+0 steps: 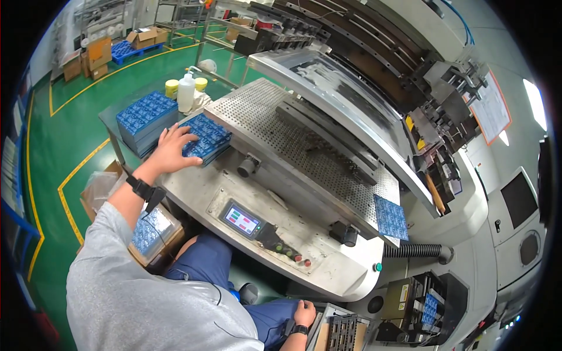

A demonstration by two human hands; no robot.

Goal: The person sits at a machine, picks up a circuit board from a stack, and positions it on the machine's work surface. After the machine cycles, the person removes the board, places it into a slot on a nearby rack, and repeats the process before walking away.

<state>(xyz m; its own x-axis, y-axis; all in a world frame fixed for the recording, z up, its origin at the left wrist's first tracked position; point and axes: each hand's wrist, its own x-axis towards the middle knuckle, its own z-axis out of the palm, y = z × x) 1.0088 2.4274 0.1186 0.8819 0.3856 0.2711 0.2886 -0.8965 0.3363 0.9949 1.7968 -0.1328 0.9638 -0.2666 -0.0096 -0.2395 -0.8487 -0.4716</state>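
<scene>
Head view: one panel lies at the edge of the plate, likely done, a stack by the splayed left hand seemingly remains, the right hand unclear.

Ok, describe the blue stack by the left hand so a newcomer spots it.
On the big machine, find the perforated metal bed. Beside its left end, partly under the left hand, sits a stack of blue panels. It's nearer the bed than the other blue stack.

Nothing legible; markings on the control touchscreen and the orange-bordered paper sheet are too small to read
</scene>
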